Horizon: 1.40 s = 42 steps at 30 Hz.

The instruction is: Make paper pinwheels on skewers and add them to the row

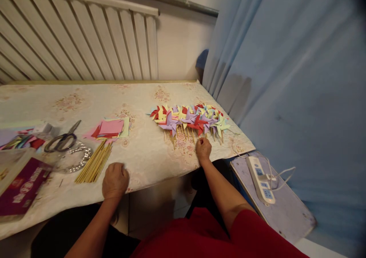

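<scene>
My right hand [203, 149] is closed at the table's front edge, fingers pinched around the stick of a red paper pinwheel [198, 125]. Around that one lies a row of finished pinwheels [170, 124] in purple, yellow, red and green, their sticks pointing toward me. My left hand [115, 180] rests on the table edge with its fingers curled in, nothing showing in it. Just left of it lies a bundle of thin wooden sticks [95, 162]. Behind the sticks is a stack of coloured paper squares [111, 128], pink on top.
At the left are black-handled scissors [63, 139], a clear dish with silvery pins [77, 157], paper pieces [31, 140] and a purple box [24, 187]. A power strip [260, 179] lies at the right, beside a blue curtain [286, 78]. A radiator [85, 36] stands behind.
</scene>
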### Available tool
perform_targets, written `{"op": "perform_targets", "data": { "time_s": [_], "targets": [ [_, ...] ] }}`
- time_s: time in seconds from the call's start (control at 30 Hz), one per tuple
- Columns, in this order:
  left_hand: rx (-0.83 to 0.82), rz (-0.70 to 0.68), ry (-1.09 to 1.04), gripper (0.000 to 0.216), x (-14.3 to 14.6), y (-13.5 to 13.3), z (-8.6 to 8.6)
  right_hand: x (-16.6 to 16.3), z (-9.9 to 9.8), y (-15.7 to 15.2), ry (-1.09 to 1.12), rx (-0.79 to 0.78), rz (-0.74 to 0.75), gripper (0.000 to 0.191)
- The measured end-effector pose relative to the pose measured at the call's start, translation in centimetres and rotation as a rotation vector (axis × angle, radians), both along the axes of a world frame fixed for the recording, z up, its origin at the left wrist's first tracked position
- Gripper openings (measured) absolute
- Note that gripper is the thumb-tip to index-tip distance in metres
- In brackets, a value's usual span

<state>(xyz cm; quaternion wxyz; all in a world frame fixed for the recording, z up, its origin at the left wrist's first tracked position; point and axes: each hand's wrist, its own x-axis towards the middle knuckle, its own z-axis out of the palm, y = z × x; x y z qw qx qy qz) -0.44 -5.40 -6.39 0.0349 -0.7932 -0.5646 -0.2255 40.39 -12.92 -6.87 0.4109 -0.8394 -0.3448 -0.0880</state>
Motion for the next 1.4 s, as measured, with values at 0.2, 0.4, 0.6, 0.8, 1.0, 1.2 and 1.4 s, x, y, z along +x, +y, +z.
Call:
{"op": "perform_targets", "data": {
  "time_s": [0.2, 0.4, 0.6, 0.8, 1.0, 1.2, 1.4],
  "targets": [
    [0.000, -0.027, -0.048, 0.017, -0.04, 0.12, -0.08, -0.02, 0.07, -0.04, 0.011, -0.021, -0.011, 0.018],
    [0.023, -0.022, -0.011, 0.017, -0.05, -0.03, -0.06, 0.06, -0.08, -0.02, 0.018, -0.007, -0.014, 0.019],
    [0.033, -0.025, 0.000, 0.015, -0.05, 0.10, -0.08, 0.13, -0.19, 0.09, 0.030, -0.014, -0.030, 0.019],
    [0.033, -0.023, -0.005, 0.015, 0.03, 0.06, 0.06, -0.19, 0.26, 0.12, 0.048, -0.084, -0.042, 0.021],
    [0.050, -0.022, 0.003, 0.015, 0.06, 0.00, 0.03, -0.40, 0.47, 0.19, 0.074, -0.148, -0.052, 0.020],
    [0.055, -0.023, -0.011, 0.015, 0.00, 0.10, -0.19, -0.33, 0.12, 0.17, 0.046, -0.142, -0.039, 0.020],
    [0.063, -0.032, -0.009, 0.014, -0.01, 0.10, -0.23, -0.23, -0.14, 0.22, 0.036, -0.121, -0.036, 0.021]
  ]
}}
